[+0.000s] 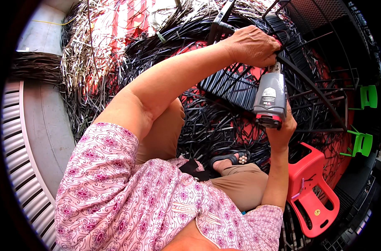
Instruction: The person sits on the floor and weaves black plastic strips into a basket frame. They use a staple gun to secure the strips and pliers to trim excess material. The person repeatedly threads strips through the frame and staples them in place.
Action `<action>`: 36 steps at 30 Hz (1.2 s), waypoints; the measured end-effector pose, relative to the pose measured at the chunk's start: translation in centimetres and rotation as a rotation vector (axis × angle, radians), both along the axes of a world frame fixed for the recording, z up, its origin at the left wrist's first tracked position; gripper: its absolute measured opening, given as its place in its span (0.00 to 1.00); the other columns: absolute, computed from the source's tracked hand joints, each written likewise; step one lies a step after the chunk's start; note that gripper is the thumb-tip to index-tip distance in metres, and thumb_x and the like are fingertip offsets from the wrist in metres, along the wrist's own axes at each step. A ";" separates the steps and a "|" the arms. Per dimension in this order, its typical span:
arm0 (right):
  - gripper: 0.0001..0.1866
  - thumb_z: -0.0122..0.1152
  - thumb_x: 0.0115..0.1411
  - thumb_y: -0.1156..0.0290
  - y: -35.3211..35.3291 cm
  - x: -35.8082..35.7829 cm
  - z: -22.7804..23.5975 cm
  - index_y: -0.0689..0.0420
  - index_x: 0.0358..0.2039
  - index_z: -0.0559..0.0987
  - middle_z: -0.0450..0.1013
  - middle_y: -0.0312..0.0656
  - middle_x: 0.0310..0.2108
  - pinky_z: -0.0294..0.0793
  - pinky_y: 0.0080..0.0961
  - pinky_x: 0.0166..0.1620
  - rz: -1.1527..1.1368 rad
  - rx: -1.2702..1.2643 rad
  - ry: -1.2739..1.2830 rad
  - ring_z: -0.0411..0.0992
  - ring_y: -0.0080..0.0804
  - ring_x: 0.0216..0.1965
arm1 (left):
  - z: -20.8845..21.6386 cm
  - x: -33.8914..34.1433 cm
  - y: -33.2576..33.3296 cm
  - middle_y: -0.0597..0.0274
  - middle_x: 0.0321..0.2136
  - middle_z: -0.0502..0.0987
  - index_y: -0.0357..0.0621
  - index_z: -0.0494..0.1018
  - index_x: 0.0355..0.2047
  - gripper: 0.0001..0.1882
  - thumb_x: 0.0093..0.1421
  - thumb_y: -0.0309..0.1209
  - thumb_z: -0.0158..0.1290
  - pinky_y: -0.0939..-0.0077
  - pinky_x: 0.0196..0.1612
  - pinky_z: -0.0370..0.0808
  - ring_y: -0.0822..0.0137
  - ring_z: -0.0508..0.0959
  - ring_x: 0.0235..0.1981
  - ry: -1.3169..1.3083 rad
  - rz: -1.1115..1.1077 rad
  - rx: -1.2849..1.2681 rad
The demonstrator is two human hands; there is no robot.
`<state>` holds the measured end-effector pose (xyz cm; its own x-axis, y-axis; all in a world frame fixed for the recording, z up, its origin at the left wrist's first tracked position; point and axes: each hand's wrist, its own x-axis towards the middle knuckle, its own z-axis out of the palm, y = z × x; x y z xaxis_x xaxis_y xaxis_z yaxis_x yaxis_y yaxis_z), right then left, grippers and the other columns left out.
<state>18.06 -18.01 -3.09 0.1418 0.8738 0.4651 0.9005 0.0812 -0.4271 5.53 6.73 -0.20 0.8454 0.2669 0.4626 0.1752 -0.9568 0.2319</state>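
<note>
Obstacle beside tool: dark bar

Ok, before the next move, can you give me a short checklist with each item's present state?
1. Right hand gripping the power tool: ok.
2. Left hand well clear of the tool's front end: not ok, right beside it.
3. Trigger free: cannot tell, hidden.
4. Floor clear around the sandal: not ok, black strips lie about.
5. Red chair apart from the tool: ok.
</note>
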 end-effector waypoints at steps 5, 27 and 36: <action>0.37 0.72 0.49 0.59 0.1 -0.1 0.3 0.66 0.55 0.70 0.78 0.54 0.36 0.78 0.38 0.41 -0.006 0.015 -0.007 0.78 0.54 0.36 | 0.3 -0.2 -0.1 0.55 0.23 0.76 0.42 0.72 0.27 0.14 0.54 0.40 0.49 0.58 0.30 0.76 0.51 0.79 0.27 -0.002 0.001 -0.001; 0.13 0.72 0.49 0.76 -4.6 0.1 3.5 0.61 0.34 0.78 0.76 0.38 0.32 0.72 0.23 0.36 -0.289 0.085 0.422 0.74 0.28 0.29 | -0.2 -0.4 -0.3 0.56 0.28 0.76 0.43 0.75 0.35 0.14 0.58 0.41 0.49 0.57 0.34 0.75 0.52 0.79 0.31 0.025 -0.006 -0.020; 0.23 0.72 0.50 0.68 -19.2 9.9 5.3 0.61 0.44 0.74 0.71 0.34 0.27 0.68 0.19 0.24 -0.909 0.008 0.669 0.67 0.19 0.19 | -0.1 0.6 -1.2 0.53 0.31 0.79 0.42 0.76 0.41 0.24 0.61 0.52 0.52 0.58 0.38 0.74 0.51 0.79 0.34 0.057 0.019 -0.029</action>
